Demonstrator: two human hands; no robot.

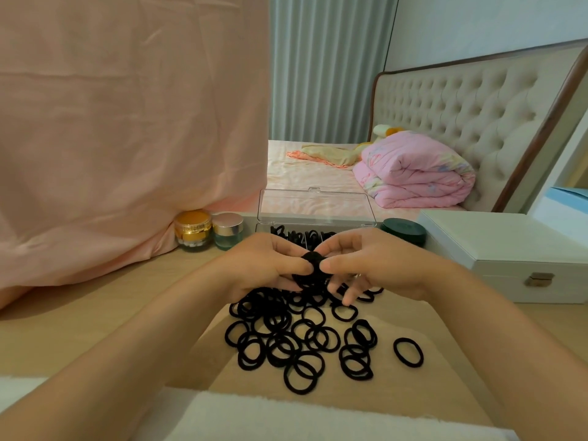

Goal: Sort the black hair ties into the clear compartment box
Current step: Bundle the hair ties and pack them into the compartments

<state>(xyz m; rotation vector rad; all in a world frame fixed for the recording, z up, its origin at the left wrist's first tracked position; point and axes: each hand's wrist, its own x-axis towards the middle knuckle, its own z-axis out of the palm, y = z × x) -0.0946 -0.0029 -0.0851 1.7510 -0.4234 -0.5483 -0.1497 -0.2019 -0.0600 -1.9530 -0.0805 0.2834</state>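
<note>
A loose pile of black hair ties [299, 335] lies spread on the wooden table in front of me, and one tie [408, 352] sits apart at the right. My left hand [267, 265] and my right hand [366, 265] meet above the pile's far edge, and both pinch a stacked bunch of black hair ties [313, 268] between thumbs and fingers. Just behind my hands stands the clear compartment box [316, 210] with its lid raised. Several black ties show inside it; my hands hide most of its compartments.
A gold-lidded jar [192, 230] and a pink-lidded jar [227, 230] stand at the back left against a hanging pink cloth [127, 138]. A dark green tin [403, 231] and a white latched case [509, 259] sit at the right. A bed lies beyond the table.
</note>
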